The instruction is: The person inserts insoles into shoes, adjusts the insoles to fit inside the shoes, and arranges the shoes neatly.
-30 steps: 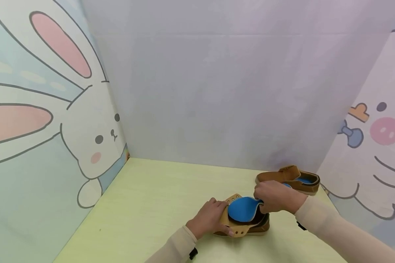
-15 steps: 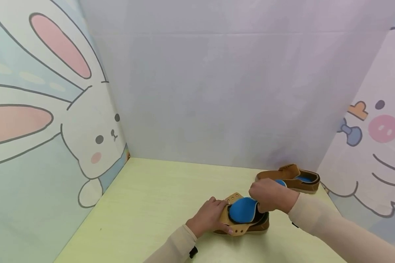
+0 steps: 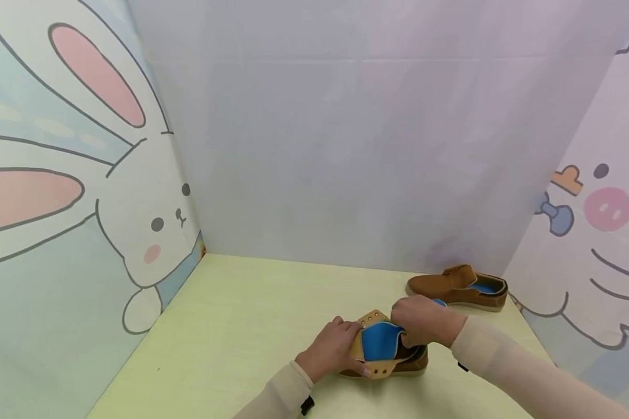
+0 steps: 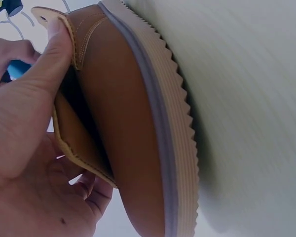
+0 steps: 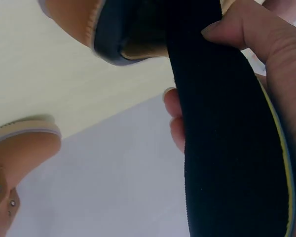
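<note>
A brown leather shoe [image 3: 414,366] stands on its sole on the table, its toe end to the left and its eyelet flaps spread. My left hand [image 3: 332,352] holds it from the toe side; in the left wrist view the thumb lies on one eyelet flap, with the tan tongue [image 4: 81,140] lifted beside the palm. My right hand [image 3: 424,320] grips a blue insole [image 3: 380,341] around its middle, above the shoe's heel opening. The insole's front part is bent down inside the shoe, its tip hidden. The right wrist view shows its black underside [image 5: 227,123].
A matching brown shoe [image 3: 432,285] with a blue insole inside sits behind, at the table's back right. The pale yellow table [image 3: 241,314] ends at a grey back cloth [image 3: 314,151]. Cartoon-printed cloths hang at both sides.
My right hand has moved left and slightly down, and the insole's front has gone further toward the toe into the shoe. The left hand has stayed at the flaps.
</note>
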Demonstrator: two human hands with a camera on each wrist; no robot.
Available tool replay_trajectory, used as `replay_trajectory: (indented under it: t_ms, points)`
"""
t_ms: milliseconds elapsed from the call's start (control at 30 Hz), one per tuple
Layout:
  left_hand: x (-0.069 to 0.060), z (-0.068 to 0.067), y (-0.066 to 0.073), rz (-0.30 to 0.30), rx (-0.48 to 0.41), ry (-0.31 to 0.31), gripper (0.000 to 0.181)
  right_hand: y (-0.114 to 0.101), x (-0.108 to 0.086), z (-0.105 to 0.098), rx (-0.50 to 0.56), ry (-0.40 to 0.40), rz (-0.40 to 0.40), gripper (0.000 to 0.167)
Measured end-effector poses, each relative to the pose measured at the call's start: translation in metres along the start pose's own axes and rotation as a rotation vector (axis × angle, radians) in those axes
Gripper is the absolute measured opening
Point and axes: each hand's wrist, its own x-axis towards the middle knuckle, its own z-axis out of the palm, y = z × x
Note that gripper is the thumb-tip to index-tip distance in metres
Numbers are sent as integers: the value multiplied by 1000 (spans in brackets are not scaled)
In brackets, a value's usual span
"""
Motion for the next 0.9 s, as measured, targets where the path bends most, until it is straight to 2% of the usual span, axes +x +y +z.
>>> replay_trajectory:
  t_ms: [200, 333, 667, 900]
  points:
    - [1, -1, -1, -2, 15, 2, 103, 2, 2, 11, 23, 32, -40, 25]
    - [0, -2, 0, -2, -5, -5, 103, 1, 5, 16, 62, 28, -56, 25]
    - [0, -3, 0, -5, -30, -17, 102, -1, 13, 25, 79, 5, -31, 21]
    - [-1, -5, 1, -8, -34, -25, 102, -4, 15, 27, 90, 18, -50, 20]
